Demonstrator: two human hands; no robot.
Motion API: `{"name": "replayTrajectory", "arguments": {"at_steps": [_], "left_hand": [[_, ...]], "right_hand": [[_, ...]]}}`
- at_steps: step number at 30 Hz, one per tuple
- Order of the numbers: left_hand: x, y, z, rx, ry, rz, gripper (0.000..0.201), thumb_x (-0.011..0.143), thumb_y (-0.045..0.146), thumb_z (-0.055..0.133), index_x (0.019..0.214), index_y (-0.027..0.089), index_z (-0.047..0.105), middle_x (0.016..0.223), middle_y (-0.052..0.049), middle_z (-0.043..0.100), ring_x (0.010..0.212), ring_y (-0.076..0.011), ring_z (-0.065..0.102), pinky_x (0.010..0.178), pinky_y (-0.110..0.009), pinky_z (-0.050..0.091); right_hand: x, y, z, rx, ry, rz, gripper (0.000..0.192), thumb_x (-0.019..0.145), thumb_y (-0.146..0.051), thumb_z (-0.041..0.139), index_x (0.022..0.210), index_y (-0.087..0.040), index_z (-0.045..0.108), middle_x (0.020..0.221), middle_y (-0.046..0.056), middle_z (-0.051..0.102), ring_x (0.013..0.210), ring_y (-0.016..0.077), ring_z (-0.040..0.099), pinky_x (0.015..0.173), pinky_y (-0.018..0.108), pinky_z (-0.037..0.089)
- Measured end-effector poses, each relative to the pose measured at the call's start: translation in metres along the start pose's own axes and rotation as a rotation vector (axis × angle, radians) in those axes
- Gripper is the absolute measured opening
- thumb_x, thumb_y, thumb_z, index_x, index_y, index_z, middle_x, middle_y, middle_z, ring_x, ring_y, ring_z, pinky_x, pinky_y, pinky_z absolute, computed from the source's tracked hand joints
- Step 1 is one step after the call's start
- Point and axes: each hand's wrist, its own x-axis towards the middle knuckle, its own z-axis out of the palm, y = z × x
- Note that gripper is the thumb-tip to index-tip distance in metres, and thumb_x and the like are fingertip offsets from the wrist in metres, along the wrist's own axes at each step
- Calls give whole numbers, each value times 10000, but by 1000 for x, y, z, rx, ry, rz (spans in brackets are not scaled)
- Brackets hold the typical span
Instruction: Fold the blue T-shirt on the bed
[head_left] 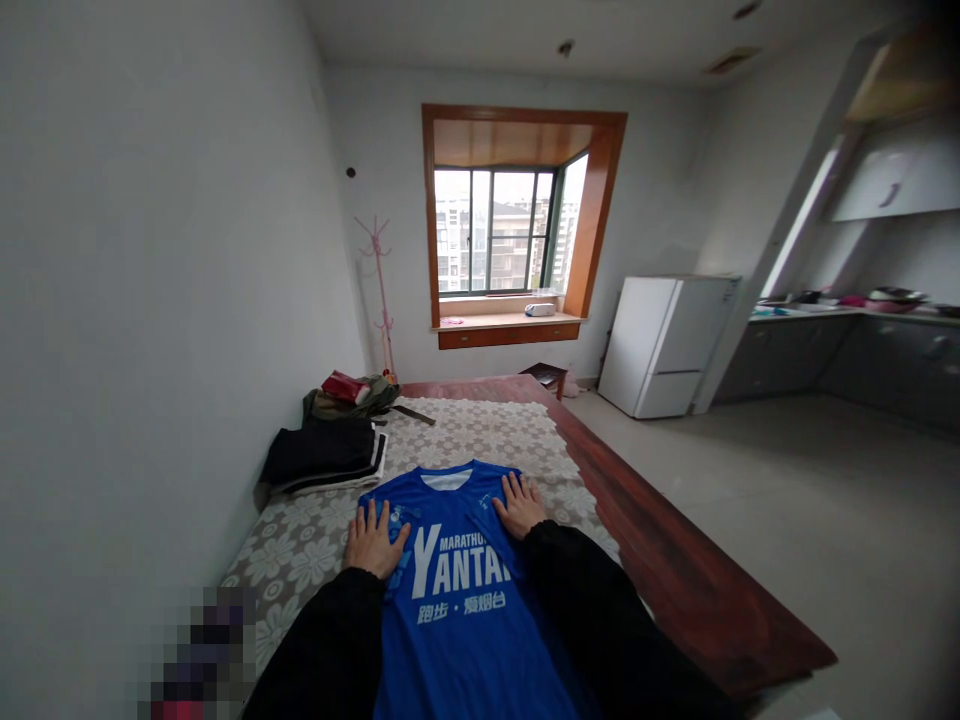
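A blue marathon T-shirt (457, 590) with white lettering lies flat, front up, on a floral lace cloth (480, 430) that covers a dark red wooden table (675, 560). My left hand (373, 540) rests palm down on the shirt's left shoulder, fingers spread. On the shirt's right shoulder, near the collar, my right hand (517, 505) presses flat with fingers apart. Both arms wear black sleeves. Neither hand grips anything.
Folded dark clothes (326, 455) and a pile with a red item (349, 392) lie on the table's far left, by the wall. A pink coat stand (381, 295), a window, a white fridge (667, 345) and a kitchen counter (847, 315) stand beyond.
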Motion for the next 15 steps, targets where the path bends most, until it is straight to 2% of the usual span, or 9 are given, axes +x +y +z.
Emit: {"name": "replayTrajectory", "arguments": {"at_steps": [2,5,10,15], "left_hand": [[1,1,0,4,1,-15,898,888,704,302,1533,81,345,1637,-223,249,1515,-414,173,1197,-542,159],[1,2,1,3,11,-15,916,889,709,281,1541,67,316,1647,-212,227,1527,-390,140,1204,-519,151],[2,2,3,-12,42,-46,915,890,692,306,1527,35,332,1636,-238,243,1520,-403,159,1201,-516,169],[1,5,-1,-52,84,-81,871,902,653,327,1506,27,369,1612,-253,300,1512,-415,181,1198,-557,162]], "right_hand": [[0,1,0,8,14,-41,799,973,-584,270,1586,-73,222,1667,144,149,1540,323,41,1224,510,-17],[0,6,3,22,-10,-110,833,952,-646,261,1597,-121,205,1675,108,132,1542,302,44,1230,485,27],[8,15,11,12,12,47,854,953,-660,229,1589,-91,219,1670,135,144,1538,324,61,1219,496,81],[9,14,9,22,26,85,851,957,-645,232,1590,-76,207,1673,138,121,1540,319,45,1219,494,65]]}}
